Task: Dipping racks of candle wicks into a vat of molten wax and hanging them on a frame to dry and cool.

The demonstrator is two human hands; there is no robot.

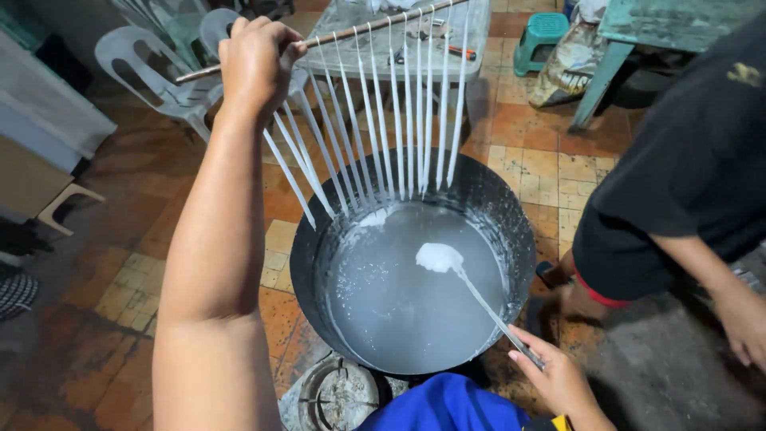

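A left hand, fingers wrapped tight round a wooden stick, holds a row of white wax-coated strands above a dark wok of milky liquid; the right hand grips a ladle dipping into it. Another person crouches beside the wok.

One package shows: a crumpled, sack-like plastic bag, pale and translucent with brownish and dark patches, slumped on the tiled floor at the top right, between a small green stool and a worn green worktop's leg; no labels, signs or screens visible.
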